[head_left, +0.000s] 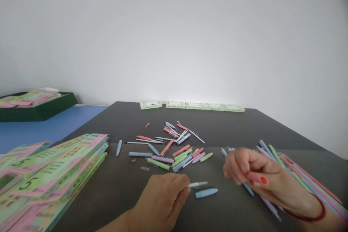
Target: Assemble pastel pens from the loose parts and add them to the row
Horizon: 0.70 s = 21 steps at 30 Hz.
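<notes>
My left hand (164, 199) is closed in a pinch over the near middle of the table. From its thumb and finger sticks out a pen refill (198, 185), white with a clear end; the rest is hidden in the hand. Just below that lies a blue pen tip section (206, 193). My right hand (255, 174) is raised at the right, fingers curled round a pink pen barrel (257, 178), whose open round end faces me. Loose blue, pink, green and purple pen parts (163, 159) and white refills (195, 136) lie scattered beyond my hands.
Stacked printed cartons (54, 177) stand at the left. Small pale-green boxes (195, 106) line the dark table's (130, 119) far edge. More colored pens (307, 177) lie under and beside my right arm. A dark green tray (54, 107) with cartons sits on a blue surface (81, 117).
</notes>
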Motion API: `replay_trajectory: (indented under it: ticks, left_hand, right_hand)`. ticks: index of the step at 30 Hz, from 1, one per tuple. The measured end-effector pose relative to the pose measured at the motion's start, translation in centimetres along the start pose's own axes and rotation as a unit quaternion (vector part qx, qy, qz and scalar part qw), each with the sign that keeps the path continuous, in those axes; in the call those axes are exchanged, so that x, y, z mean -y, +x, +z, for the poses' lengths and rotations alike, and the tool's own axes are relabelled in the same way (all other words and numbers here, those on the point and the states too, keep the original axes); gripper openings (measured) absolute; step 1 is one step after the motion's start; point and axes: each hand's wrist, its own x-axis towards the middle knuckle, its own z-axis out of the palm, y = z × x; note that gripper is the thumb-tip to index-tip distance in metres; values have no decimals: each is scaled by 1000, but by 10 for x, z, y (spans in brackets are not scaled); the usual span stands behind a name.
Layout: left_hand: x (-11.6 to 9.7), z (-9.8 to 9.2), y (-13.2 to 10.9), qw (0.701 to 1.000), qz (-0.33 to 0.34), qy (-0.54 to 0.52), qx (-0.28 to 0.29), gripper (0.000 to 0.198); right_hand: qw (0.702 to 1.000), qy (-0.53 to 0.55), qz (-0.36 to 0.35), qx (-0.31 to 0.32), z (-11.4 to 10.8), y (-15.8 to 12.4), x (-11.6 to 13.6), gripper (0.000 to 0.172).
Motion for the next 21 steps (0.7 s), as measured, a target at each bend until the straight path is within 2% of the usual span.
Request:
replay_trajectory:
  ticks: [10, 21]
  left_hand:
    - [-5, -4, 1, 1000, 2, 16, 17, 20]
    - [-7, -5, 0, 1000, 3, 11, 24, 21]
  right_hand:
    - [999, -44, 17, 18, -6, -8, -2, 15]
    - [998, -58, 24, 18, -4, -8, 0, 6]
